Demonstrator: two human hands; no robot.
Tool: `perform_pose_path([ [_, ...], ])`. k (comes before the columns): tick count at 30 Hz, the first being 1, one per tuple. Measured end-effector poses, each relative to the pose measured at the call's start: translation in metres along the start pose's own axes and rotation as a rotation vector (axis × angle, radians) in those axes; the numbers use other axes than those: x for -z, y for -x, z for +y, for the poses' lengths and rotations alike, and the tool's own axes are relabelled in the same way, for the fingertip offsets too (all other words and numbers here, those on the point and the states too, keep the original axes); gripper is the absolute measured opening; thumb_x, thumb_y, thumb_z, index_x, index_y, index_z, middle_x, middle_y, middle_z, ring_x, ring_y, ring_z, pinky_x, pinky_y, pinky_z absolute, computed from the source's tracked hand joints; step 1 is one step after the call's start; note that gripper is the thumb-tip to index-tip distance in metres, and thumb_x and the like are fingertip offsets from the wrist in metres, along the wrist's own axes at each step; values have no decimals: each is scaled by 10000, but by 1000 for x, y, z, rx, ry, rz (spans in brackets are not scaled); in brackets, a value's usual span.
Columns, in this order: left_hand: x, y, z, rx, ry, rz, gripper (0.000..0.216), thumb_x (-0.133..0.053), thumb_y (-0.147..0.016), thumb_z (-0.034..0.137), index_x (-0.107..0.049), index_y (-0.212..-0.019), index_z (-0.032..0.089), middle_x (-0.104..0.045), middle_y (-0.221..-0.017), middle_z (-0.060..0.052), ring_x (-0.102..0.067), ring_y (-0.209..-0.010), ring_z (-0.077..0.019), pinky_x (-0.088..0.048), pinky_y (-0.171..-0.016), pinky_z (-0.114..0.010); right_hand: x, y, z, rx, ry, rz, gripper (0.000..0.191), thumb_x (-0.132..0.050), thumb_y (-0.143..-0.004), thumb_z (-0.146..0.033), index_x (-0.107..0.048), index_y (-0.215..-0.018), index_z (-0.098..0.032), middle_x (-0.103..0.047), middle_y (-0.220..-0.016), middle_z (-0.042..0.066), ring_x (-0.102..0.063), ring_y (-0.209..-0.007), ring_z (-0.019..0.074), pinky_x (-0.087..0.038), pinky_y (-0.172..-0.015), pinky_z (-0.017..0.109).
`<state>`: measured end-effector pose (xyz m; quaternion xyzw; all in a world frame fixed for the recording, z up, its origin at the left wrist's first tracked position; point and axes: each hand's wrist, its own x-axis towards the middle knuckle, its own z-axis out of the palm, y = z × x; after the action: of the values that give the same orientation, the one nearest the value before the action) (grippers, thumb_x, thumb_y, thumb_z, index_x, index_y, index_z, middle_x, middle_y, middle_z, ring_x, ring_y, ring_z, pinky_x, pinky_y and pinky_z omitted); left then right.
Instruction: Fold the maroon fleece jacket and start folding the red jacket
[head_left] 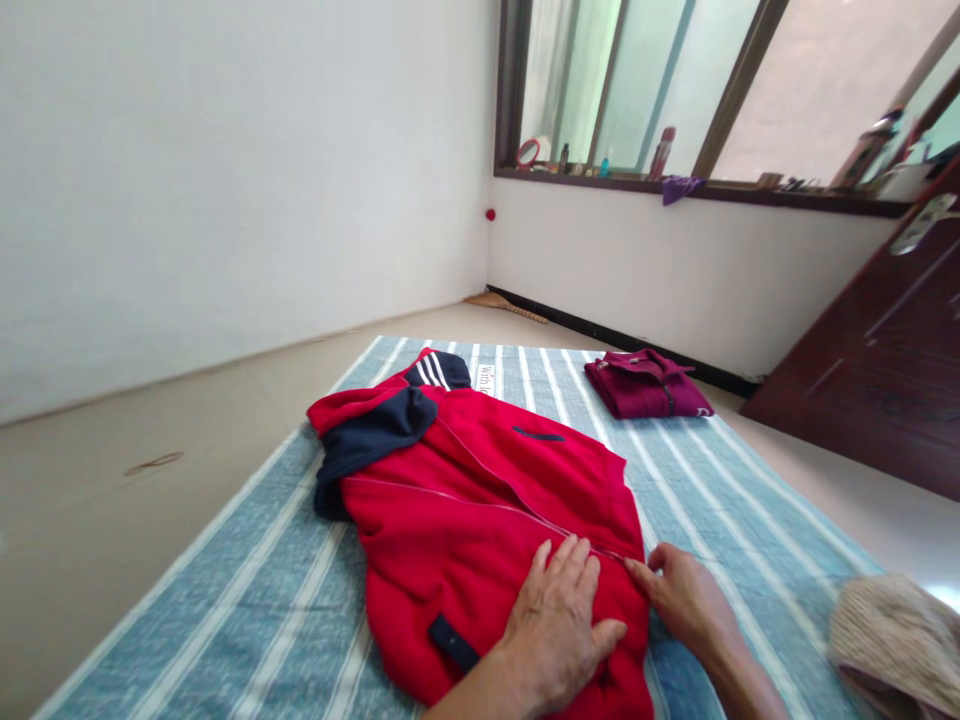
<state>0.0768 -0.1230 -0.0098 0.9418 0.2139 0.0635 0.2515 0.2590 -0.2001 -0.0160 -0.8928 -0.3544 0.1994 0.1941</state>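
Observation:
A red zip-up jacket (pixel 480 560) with navy sleeve parts and white stripes lies spread on a blue-and-white striped cloth (pixel 300 590). Its zipper runs undone along the front, with the two edges slightly apart near the collar end. My left hand (pixel 559 615) rests flat on the lower front panel, fingers stretched out beside the zipper. At the hem, where the zipper ends, my right hand (pixel 686 595) pinches the jacket's edge between thumb and finger. Whether it also grips the zipper's end piece is too small to tell.
A folded maroon garment (pixel 649 385) lies at the cloth's far right. On the near right sits a beige knitted item (pixel 896 635). Beyond are white walls, a windowsill (pixel 720 190) with bottles and small things, and a dark red door (pixel 877 350). A broom-like object (pixel 502 303) lies in the corner.

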Motion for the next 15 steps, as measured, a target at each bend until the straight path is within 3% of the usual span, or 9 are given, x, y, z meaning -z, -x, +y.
perform_pose_path([
  [3,3,0,1,17,27,-6,655,-396,-907,563,-384,-1411,144,-316,-1492,-119,-238,-1393,-254,-175,-1153,-479,5,-1,-6,8,167,-17,406,-456,-777,-571,-600,-698,-200,-702,-748,133,-668,-796,299,-405,-577,307],
  [7,0,1,1,25,79,-46,694,-379,-897,600,-378,-1413,134,-306,-1493,-130,-222,-1397,-256,-144,-1159,-479,3,-5,-5,13,152,-89,392,-478,-767,-558,-601,-645,-206,-698,-689,106,-670,-740,284,-400,-577,307],
  [13,-9,3,-4,49,122,-51,717,-425,-879,603,-372,-1413,126,-293,-1494,-144,-201,-1402,-265,-127,-1158,-485,-11,-3,2,94,-81,18,367,-512,-722,-541,-573,-557,-219,-653,-550,46,-637,-599,231,-421,-536,284],
  [15,-7,2,-3,55,131,-65,718,-445,-877,595,-372,-1409,118,-297,-1488,-153,-210,-1399,-267,-133,-1157,-488,-17,-4,6,103,-233,-12,377,-532,-694,-562,-578,-558,-214,-659,-551,44,-642,-593,233,-450,-532,279],
])
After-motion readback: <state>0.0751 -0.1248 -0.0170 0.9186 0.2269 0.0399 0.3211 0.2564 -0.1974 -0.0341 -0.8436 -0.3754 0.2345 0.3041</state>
